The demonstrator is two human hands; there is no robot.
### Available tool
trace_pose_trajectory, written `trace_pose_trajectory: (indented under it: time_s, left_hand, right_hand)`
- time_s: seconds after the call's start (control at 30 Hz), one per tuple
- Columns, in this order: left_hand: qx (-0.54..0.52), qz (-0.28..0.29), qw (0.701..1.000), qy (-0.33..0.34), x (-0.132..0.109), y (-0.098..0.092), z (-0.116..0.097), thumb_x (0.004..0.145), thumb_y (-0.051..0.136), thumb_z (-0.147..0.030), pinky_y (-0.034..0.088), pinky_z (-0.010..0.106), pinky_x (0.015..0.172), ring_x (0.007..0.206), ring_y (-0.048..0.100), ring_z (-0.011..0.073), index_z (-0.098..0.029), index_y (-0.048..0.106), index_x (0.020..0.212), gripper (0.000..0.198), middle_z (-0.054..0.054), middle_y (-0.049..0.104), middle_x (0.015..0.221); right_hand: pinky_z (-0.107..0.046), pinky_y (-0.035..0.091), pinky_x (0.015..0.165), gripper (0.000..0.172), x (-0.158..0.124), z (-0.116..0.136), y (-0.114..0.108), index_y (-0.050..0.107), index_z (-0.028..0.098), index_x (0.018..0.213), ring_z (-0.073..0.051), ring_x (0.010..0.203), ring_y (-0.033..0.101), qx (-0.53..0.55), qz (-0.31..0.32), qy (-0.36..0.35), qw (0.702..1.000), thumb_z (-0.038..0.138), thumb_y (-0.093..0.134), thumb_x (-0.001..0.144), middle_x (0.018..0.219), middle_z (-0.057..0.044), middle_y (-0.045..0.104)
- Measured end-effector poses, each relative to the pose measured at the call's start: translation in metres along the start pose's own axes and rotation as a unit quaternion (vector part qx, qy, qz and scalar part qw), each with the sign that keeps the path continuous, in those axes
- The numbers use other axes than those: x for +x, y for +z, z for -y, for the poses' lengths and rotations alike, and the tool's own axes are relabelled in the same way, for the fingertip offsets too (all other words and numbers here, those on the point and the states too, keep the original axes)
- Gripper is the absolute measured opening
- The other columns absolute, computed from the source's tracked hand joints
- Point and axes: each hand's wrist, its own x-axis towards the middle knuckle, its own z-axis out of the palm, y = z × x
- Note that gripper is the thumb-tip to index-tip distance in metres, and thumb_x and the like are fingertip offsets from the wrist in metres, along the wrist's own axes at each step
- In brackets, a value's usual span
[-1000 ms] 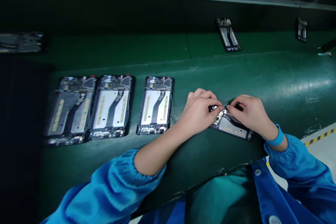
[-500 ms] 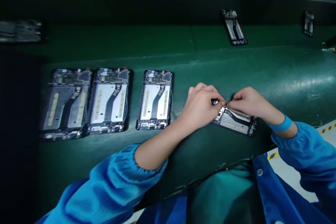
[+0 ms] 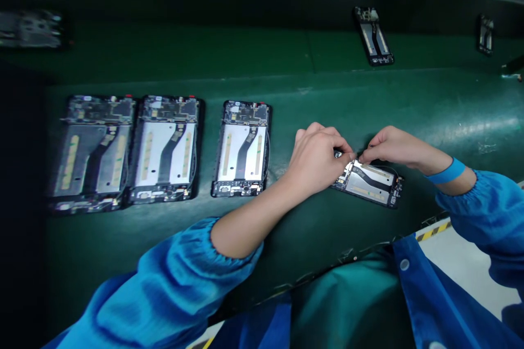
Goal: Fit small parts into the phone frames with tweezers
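A: Which way does the opened phone [image 3: 368,184] point?
B: Its long axis slants: the circuit-board end lies partly under the left hand [image 3: 318,159], and the other end reaches out below the right hand [image 3: 393,146], a little nearer the wearer's body. It lies flat, inner side up.

A: And the hands?
B: The left is curled, thumb and forefinger drawn together at the board end. The right has its thumb and forefinger closed in a pinch just beside the left's fingertips, by the phone's far edge. I cannot tell what, if anything, is between either pair.

A: How does the phone look?
B: A silvery panel in a black frame, with a dark ribbon cable [image 3: 370,180] bending across it and pale yellowish strips on either side. A thin wire [image 3: 387,167] arcs below the right hand.

A: Materials around it?
B: Smooth, slightly shiny green work surface [image 3: 298,253] underneath. A flat blue band [image 3: 447,171] rings the right wrist, and the blue sleeve [image 3: 180,278] behind the left hand has a gathered, elastic cuff. Left of that hand lies another opened phone [image 3: 241,150], rectangular, its panel bright like metal; two more [image 3: 165,150] sit farther left, side by side.
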Motion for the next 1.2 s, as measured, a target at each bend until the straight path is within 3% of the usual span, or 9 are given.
trace_pose_trajectory:
  time_s: [0.27, 0.33, 0.47, 0.6, 0.73, 1.0, 1.2]
  left_hand:
    - [0.004, 0.017, 1.0, 0.025, 0.002, -0.005, 0.001, 0.085, 0.072, -0.029, 0.035, 0.046, 0.092, 0.1, 0.052, 0.0276, -0.026, 0.078, 0.079, 0.01, 0.002, 0.074, 0.093]
    - [0.005, 0.021, 0.999, 0.031, 0.003, -0.006, 0.002, 0.085, 0.072, -0.029, 0.035, 0.047, 0.092, 0.098, 0.052, 0.0274, -0.025, 0.078, 0.077, 0.01, 0.003, 0.075, 0.093]
    - [0.023, 0.04, 0.998, 0.038, 0.008, -0.01, 0.002, 0.083, 0.072, -0.029, 0.035, 0.048, 0.091, 0.093, 0.052, 0.0266, -0.024, 0.077, 0.073, 0.012, 0.003, 0.075, 0.087]
    - [0.021, 0.103, 0.991, 0.084, 0.017, -0.015, 0.004, 0.085, 0.07, -0.025, 0.036, 0.046, 0.092, 0.093, 0.057, 0.0246, -0.025, 0.078, 0.077, 0.011, 0.0, 0.075, 0.085]
    - [0.027, 0.16, 0.978, 0.13, 0.028, -0.021, 0.005, 0.083, 0.064, -0.013, 0.038, 0.044, 0.093, 0.091, 0.062, 0.0214, -0.027, 0.078, 0.078, 0.021, -0.003, 0.076, 0.088]
    - [0.058, 0.232, 0.958, 0.158, 0.049, -0.03, -0.002, 0.08, 0.066, -0.014, 0.045, 0.032, 0.072, 0.082, 0.067, 0.0188, -0.026, 0.08, 0.078, 0.019, -0.002, 0.075, 0.087]
    - [0.064, 0.261, 0.942, 0.203, 0.059, -0.034, -0.003, 0.079, 0.067, -0.013, 0.044, 0.031, 0.073, 0.087, 0.067, 0.0195, -0.028, 0.08, 0.078, 0.021, -0.003, 0.075, 0.086]
  right_hand:
    - [-0.027, 0.022, 0.046, 0.032, 0.005, -0.007, -0.004, 0.058, 0.018, 0.05, -0.01, 0.049, 0.032, -0.038, 0.001, -0.067, 0.997, 0.032, 0.076, 0.072, 0.049, 0.005, 0.036]
    - [-0.027, 0.025, 0.047, 0.029, 0.003, -0.008, -0.004, 0.062, 0.018, 0.053, -0.011, 0.05, 0.038, -0.056, -0.002, -0.085, 0.995, 0.033, 0.075, 0.073, 0.051, 0.004, 0.043]
    - [-0.027, 0.03, 0.052, 0.015, -0.008, -0.017, 0.003, 0.073, 0.018, 0.072, -0.014, 0.058, 0.048, -0.105, -0.079, -0.146, 0.981, 0.032, 0.074, 0.075, 0.062, 0.001, 0.058]
    - [-0.027, 0.027, 0.054, 0.018, -0.016, -0.033, 0.012, 0.076, 0.019, 0.089, -0.013, 0.058, 0.045, -0.146, -0.134, -0.199, 0.96, 0.035, 0.074, 0.081, 0.064, 0.003, 0.056]
    - [-0.028, 0.026, 0.055, 0.018, -0.014, -0.04, 0.014, 0.077, 0.02, 0.091, -0.013, 0.056, 0.042, -0.142, -0.133, -0.199, 0.961, 0.036, 0.074, 0.084, 0.063, 0.003, 0.053]
    - [-0.028, 0.026, 0.055, 0.015, -0.014, -0.031, 0.013, 0.077, 0.02, 0.087, -0.013, 0.056, 0.044, -0.158, -0.129, -0.186, 0.961, 0.034, 0.078, 0.081, 0.059, 0.004, 0.052]
    - [-0.029, 0.025, 0.056, 0.012, -0.015, -0.025, 0.012, 0.077, 0.021, 0.086, -0.014, 0.055, 0.044, -0.176, -0.124, -0.175, 0.961, 0.032, 0.079, 0.08, 0.057, 0.004, 0.05]
